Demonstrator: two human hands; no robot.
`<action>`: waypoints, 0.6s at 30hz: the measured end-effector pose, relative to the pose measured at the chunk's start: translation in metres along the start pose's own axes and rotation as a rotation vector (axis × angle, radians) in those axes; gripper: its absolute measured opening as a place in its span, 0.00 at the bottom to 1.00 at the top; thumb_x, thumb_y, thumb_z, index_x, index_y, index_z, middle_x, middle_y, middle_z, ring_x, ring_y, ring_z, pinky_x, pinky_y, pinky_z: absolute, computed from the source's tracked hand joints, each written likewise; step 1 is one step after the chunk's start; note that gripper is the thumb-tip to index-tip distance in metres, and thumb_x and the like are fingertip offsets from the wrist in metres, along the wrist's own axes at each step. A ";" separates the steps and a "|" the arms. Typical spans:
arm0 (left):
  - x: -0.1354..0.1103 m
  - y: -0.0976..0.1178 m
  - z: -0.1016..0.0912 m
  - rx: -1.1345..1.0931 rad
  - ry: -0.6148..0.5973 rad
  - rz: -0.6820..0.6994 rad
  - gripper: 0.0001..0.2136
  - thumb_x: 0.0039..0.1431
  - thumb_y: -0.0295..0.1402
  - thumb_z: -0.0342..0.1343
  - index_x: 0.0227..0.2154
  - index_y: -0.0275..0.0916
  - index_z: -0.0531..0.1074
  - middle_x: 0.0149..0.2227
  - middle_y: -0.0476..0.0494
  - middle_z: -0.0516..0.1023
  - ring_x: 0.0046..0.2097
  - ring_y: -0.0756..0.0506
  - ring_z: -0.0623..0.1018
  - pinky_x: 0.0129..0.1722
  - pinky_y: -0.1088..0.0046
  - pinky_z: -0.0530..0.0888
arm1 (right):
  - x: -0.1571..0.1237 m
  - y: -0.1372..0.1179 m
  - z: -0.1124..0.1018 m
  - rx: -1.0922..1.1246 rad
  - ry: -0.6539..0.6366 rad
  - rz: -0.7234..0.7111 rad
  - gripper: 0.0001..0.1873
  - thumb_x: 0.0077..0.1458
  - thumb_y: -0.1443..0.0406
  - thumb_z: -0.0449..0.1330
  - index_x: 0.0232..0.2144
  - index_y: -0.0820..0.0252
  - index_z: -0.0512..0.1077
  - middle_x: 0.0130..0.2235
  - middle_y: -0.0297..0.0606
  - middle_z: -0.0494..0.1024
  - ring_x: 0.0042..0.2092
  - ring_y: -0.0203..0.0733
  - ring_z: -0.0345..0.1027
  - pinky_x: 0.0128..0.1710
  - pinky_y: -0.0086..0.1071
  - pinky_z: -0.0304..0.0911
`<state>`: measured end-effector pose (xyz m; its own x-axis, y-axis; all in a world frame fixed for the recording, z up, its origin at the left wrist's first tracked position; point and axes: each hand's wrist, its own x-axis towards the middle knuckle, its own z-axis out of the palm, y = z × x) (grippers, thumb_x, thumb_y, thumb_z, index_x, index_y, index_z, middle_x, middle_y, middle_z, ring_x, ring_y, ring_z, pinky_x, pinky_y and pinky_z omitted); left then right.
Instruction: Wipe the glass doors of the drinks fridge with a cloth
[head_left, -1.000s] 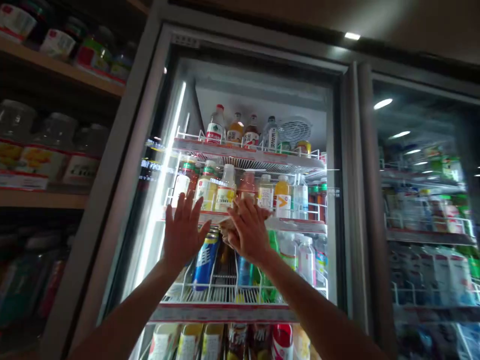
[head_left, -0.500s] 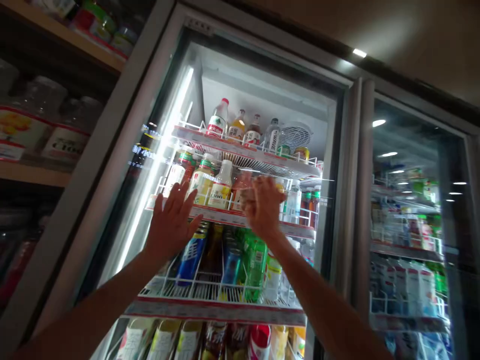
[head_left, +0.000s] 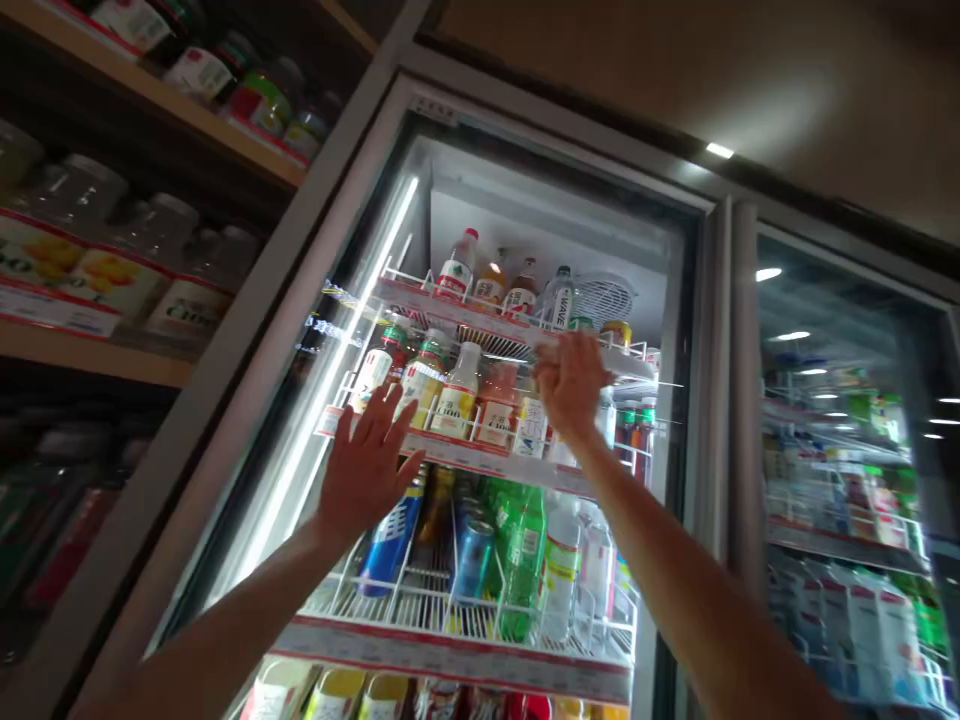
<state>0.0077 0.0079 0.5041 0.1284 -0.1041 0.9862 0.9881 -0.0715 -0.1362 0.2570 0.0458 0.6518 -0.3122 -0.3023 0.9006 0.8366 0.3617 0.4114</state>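
Observation:
My left hand point(head_left: 371, 455) is spread out with fingers apart, raised at the glass door point(head_left: 555, 215) of a lit drinks fridge. Whether its palm presses the glass I cannot tell. My right hand point(head_left: 574, 385) is higher up at the same door, its fingers curled together; what they hold, if anything, is blurred and hidden. Behind the glass near it is a shelf edge point(head_left: 480, 312) with bottles above. Between the hands, on the shelf below, are a yellow-labelled bottle point(head_left: 456, 392) and an orange-pink bottle point(head_left: 496, 408).
Lower in the fridge are a blue can point(head_left: 391, 540) and a green bottle point(head_left: 523, 560). A second glass-door fridge point(head_left: 847, 450) is on the right, past a metal frame point(head_left: 721, 400). On the left, wooden shelves point(head_left: 97, 350) carry several jars point(head_left: 112, 270).
My right hand has moved up and to the right across the door, from the second shelf's bottles to the upper shelf edge. The left hand stays spread. The view has shifted slightly.

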 end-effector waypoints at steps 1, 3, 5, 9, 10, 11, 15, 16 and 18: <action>0.000 0.000 0.000 -0.003 0.000 -0.002 0.30 0.61 0.40 0.45 0.63 0.41 0.42 0.64 0.37 0.51 0.65 0.39 0.51 0.61 0.51 0.51 | -0.007 -0.024 0.004 0.021 -0.051 -0.078 0.28 0.54 0.66 0.48 0.57 0.67 0.57 0.60 0.52 0.58 0.64 0.53 0.43 0.59 0.51 0.47; 0.000 0.000 0.000 -0.009 0.001 -0.008 0.30 0.61 0.40 0.45 0.63 0.41 0.43 0.64 0.37 0.51 0.65 0.39 0.51 0.61 0.51 0.50 | -0.024 -0.052 0.004 0.047 -0.156 -0.257 0.26 0.53 0.63 0.51 0.56 0.61 0.60 0.61 0.44 0.58 0.64 0.50 0.42 0.60 0.48 0.47; 0.000 0.001 0.000 -0.011 -0.003 -0.013 0.29 0.61 0.40 0.45 0.63 0.41 0.44 0.64 0.37 0.51 0.65 0.39 0.50 0.61 0.52 0.50 | -0.042 -0.041 -0.007 0.033 -0.208 -0.338 0.26 0.54 0.62 0.51 0.55 0.58 0.61 0.61 0.42 0.58 0.64 0.49 0.43 0.60 0.49 0.47; 0.000 0.004 -0.001 -0.006 -0.019 -0.024 0.28 0.61 0.40 0.44 0.63 0.40 0.45 0.64 0.37 0.51 0.66 0.39 0.49 0.62 0.52 0.49 | -0.064 0.061 -0.039 -0.126 0.000 0.081 0.26 0.53 0.63 0.48 0.54 0.64 0.62 0.56 0.50 0.64 0.60 0.53 0.54 0.55 0.52 0.53; 0.000 0.004 -0.001 -0.003 -0.024 -0.026 0.28 0.61 0.40 0.44 0.63 0.39 0.46 0.64 0.37 0.51 0.66 0.39 0.49 0.62 0.52 0.49 | -0.066 0.082 -0.043 -0.159 0.048 0.197 0.27 0.52 0.64 0.48 0.53 0.66 0.63 0.55 0.52 0.65 0.58 0.54 0.56 0.54 0.52 0.55; 0.000 0.005 -0.001 -0.001 -0.028 -0.027 0.28 0.61 0.40 0.43 0.63 0.39 0.46 0.64 0.37 0.51 0.66 0.39 0.49 0.62 0.52 0.48 | -0.068 0.094 -0.044 -0.188 0.103 0.310 0.27 0.51 0.64 0.47 0.53 0.69 0.64 0.54 0.54 0.65 0.57 0.55 0.57 0.54 0.54 0.55; -0.001 0.004 -0.001 0.000 -0.037 -0.037 0.28 0.61 0.41 0.43 0.62 0.39 0.47 0.64 0.38 0.50 0.66 0.39 0.48 0.62 0.52 0.48 | -0.080 0.042 -0.035 -0.123 0.119 0.321 0.28 0.50 0.65 0.49 0.54 0.68 0.63 0.56 0.54 0.63 0.59 0.56 0.54 0.55 0.55 0.53; -0.001 0.003 -0.001 -0.003 -0.036 -0.034 0.28 0.61 0.41 0.43 0.62 0.39 0.47 0.65 0.38 0.50 0.66 0.39 0.48 0.62 0.52 0.48 | -0.085 0.014 -0.032 -0.076 0.085 0.215 0.28 0.51 0.65 0.48 0.55 0.65 0.61 0.58 0.51 0.61 0.61 0.55 0.51 0.56 0.55 0.52; -0.001 0.002 -0.001 -0.008 -0.031 -0.025 0.28 0.61 0.41 0.44 0.63 0.40 0.46 0.65 0.38 0.50 0.66 0.39 0.49 0.62 0.52 0.48 | -0.096 -0.031 -0.028 0.024 -0.098 -0.081 0.28 0.51 0.65 0.50 0.56 0.59 0.59 0.60 0.45 0.60 0.63 0.52 0.46 0.58 0.51 0.52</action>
<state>0.0090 0.0072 0.5027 0.1067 -0.0710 0.9918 0.9903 -0.0813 -0.1124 0.2735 0.0386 0.5486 -0.4216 -0.2446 0.8732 0.7965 0.3605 0.4855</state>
